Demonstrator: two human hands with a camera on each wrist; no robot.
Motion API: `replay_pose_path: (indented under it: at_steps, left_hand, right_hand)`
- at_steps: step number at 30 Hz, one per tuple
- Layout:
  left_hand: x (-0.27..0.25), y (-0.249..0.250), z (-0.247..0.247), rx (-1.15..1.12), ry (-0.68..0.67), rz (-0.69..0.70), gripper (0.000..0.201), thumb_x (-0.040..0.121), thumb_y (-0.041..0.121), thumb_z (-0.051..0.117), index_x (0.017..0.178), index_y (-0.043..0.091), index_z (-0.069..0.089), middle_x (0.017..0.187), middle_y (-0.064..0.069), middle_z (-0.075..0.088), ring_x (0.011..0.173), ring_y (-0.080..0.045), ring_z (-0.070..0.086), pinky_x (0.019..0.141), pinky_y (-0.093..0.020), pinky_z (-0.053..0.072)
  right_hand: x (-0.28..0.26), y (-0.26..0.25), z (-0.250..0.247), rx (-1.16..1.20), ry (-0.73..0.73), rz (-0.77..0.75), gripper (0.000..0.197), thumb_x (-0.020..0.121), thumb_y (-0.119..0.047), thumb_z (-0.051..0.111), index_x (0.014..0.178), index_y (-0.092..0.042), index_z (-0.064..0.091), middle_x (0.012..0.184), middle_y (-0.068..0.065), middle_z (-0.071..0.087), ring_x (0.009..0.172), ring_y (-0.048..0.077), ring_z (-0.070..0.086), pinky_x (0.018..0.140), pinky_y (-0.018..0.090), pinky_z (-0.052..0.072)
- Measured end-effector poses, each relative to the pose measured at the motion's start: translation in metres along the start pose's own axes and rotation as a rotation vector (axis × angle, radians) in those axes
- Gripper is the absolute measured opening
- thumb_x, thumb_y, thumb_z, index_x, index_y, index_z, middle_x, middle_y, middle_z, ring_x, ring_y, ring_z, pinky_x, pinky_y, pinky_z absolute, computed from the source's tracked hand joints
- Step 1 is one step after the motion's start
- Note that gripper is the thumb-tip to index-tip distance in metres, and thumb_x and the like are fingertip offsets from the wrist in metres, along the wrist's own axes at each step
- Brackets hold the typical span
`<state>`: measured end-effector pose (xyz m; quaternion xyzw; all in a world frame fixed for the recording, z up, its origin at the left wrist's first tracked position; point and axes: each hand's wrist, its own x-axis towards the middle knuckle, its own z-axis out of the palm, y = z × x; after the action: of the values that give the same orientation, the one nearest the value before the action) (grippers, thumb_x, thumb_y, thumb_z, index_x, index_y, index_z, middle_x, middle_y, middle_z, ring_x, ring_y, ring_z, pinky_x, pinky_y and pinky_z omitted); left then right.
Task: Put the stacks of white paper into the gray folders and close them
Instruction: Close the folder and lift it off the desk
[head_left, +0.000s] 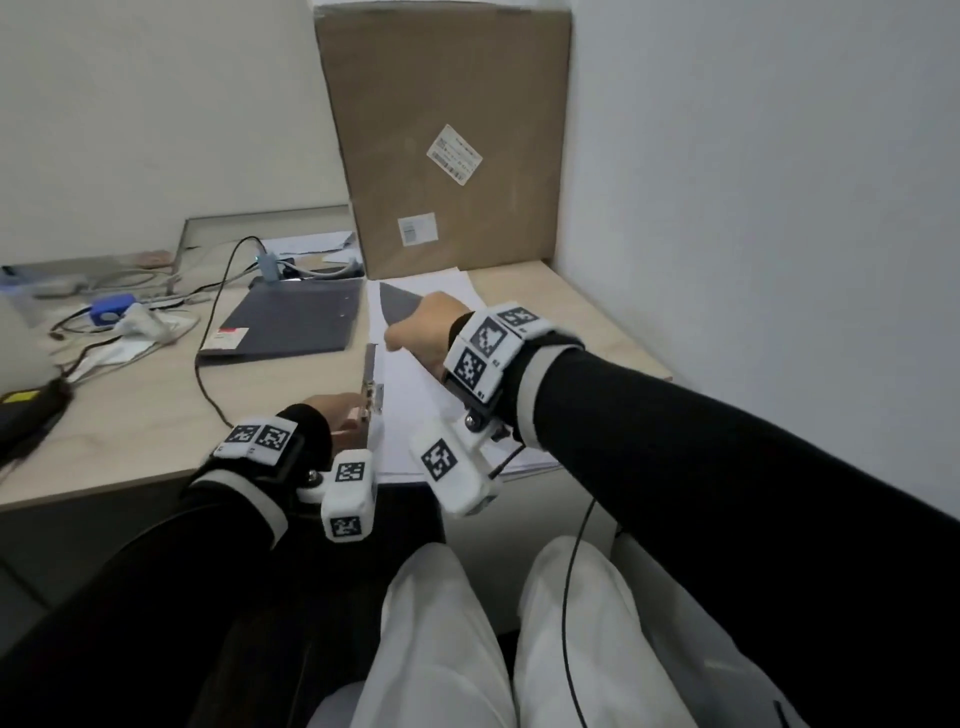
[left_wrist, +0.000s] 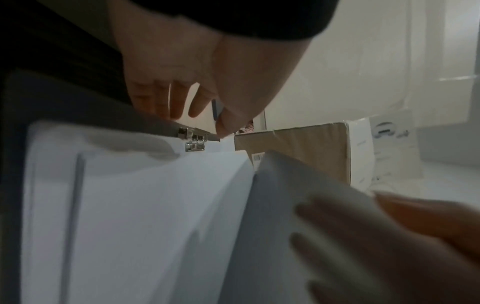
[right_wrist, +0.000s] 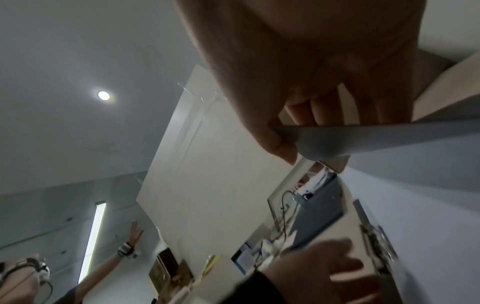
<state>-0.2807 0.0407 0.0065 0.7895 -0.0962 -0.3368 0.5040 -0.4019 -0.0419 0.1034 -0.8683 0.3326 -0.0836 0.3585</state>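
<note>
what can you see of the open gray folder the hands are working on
The open gray folder lies flat on the wooden desk in front of the cardboard box, mostly covered by white paper. Only a dark gray corner shows at the far end. Its cover stands up along the left edge, with a metal clip at the spine. The left hand holds that raised edge; the right hand pinches a lifted sheet above it.

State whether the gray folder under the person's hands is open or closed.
Open: the gray folder shows its metal clip and white paper uncovered, no cover over them.
</note>
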Motion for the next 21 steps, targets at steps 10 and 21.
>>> replay_pose_path:
  at_steps: [10,21]
  left_hand:
    - [0.001,-0.005,-0.002,-0.195,-0.254,-0.081,0.042,0.1,0.029,0.036,0.072,0.001,0.05,0.04,-0.007,0.061,0.032,-0.016,0.061,0.041,-0.023,0.054]
    - [-0.004,0.013,0.009,-0.305,-0.299,-0.018,0.03,0.098,0.024,0.044,0.079,0.002,0.052,0.073,-0.011,0.058,0.039,-0.013,0.067,0.046,-0.023,0.057]
  right_hand:
    - [0.002,0.046,0.074,-0.242,-0.143,-0.042,0.023,0.077,-0.033,0.063,0.078,-0.01,0.063,0.072,0.004,0.062,0.076,0.025,0.064,0.061,0.026,0.046]
    - [-0.015,0.104,0.053,-0.519,-0.221,-0.298,0.101,0.08,-0.039,0.069,0.152,-0.029,-0.001,0.161,-0.01,-0.001,0.149,0.024,-0.004,0.115,0.063,0.006]
